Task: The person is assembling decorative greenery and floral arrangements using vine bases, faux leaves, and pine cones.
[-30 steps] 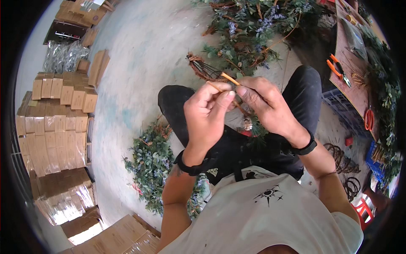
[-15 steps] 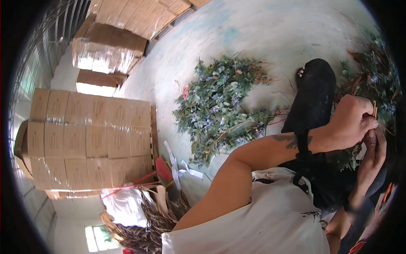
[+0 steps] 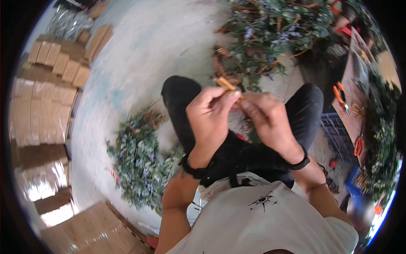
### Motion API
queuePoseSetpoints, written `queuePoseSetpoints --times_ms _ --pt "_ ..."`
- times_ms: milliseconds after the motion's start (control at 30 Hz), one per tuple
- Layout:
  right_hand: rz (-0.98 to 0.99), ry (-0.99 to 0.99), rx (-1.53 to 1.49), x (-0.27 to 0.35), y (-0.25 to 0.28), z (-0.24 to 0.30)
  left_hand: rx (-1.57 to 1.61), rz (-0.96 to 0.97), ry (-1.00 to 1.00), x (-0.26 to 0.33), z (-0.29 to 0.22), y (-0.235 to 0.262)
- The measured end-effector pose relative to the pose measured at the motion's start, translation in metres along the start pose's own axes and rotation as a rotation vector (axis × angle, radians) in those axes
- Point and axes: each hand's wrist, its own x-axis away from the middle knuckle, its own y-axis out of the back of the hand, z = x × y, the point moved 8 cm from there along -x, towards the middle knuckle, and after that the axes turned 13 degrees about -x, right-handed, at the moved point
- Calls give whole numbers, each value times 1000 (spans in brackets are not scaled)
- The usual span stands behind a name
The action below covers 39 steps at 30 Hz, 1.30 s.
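In front of my lap, my left hand and my right hand meet at the fingertips. My left fingers pinch a short, thin bundle of tan-orange strips, whose end sticks up past the thumb. The thumb and fingers of my right hand are closed on its lower end; the exact kind of strips cannot be made out. Just beyond my hands lie leafy green garlands with small blue flowers and brown twig stems. A brown twig ring section shows near the bundle.
On the floor at left lies another green-blue foliage pile. Stacked cardboard boxes stand along the left. To the right, a board carries orange-handled pliers and red-handled scissors, above a dark blue crate.
My view has swung right, so both hands now appear in the middle and the boxes have shifted left. The hands stay together at the tan strips.
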Motion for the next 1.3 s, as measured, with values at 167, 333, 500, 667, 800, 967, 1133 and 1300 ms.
queuePoseSetpoints --times_ms 167,333,500,667,800,967,1133,1300 --pt "17 -12 156 5 20 9 -42 74 -39 -4 -6 -26" --pt "26 -12 146 8 24 2 -57 121 4 -11 -2 -34" --pt "-13 23 210 13 22 1 -69 174 140 -19 -14 -36" --pt "-147 -68 -21 25 18 -16 -143 147 40 -18 -18 -39" --pt "-158 -46 -16 27 10 -19 -102 93 63 -15 -15 -36" --pt "-10 -220 -295 23 -6 -50 -178 124 41 -18 -14 -37" --pt "-21 -131 -176 28 -1 -49 -153 167 106 -25 -23 -42" --pt "81 -180 -149 25 -4 -52 -318 220 112 -33 -18 -33"
